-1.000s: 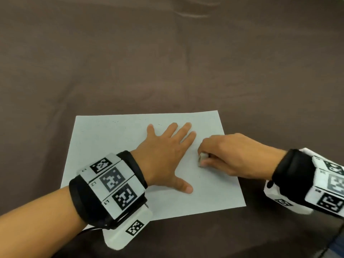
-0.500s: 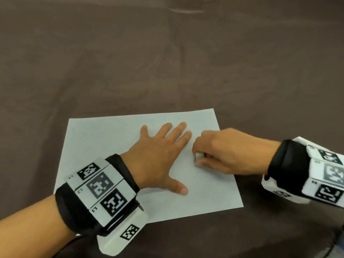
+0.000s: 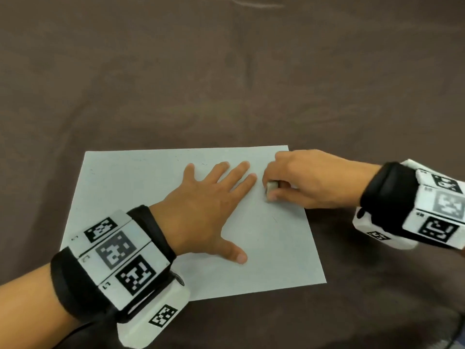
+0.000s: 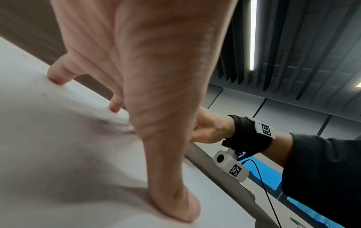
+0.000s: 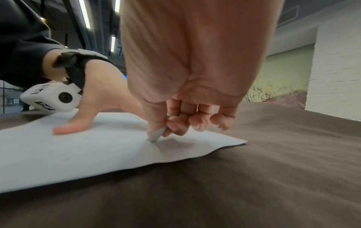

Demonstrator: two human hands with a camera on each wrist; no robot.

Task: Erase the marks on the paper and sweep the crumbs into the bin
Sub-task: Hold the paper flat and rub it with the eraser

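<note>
A white sheet of paper (image 3: 141,187) lies on the brown cloth, with faint pencil marks near its far edge and right half. My left hand (image 3: 214,197) lies flat on the sheet with fingers spread, pressing it down; in the left wrist view its fingertips (image 4: 56,78) press into the paper (image 4: 58,154). My right hand (image 3: 297,182) pinches a small grey-white eraser (image 3: 270,187) between thumb and fingers, its tip on the paper just right of the left fingertips. The right wrist view shows the eraser (image 5: 158,132) touching the sheet (image 5: 78,152). No bin is in view.
Brown cloth (image 3: 226,84) covers the table all around the sheet, with a crease at the far edge. Black straps with white marker blocks sit on both wrists. The paper's near right corner (image 3: 324,282) lies on the cloth.
My right hand with the eraser has moved along the paper, away from me toward its far right corner. My left hand stays flat on the sheet.
</note>
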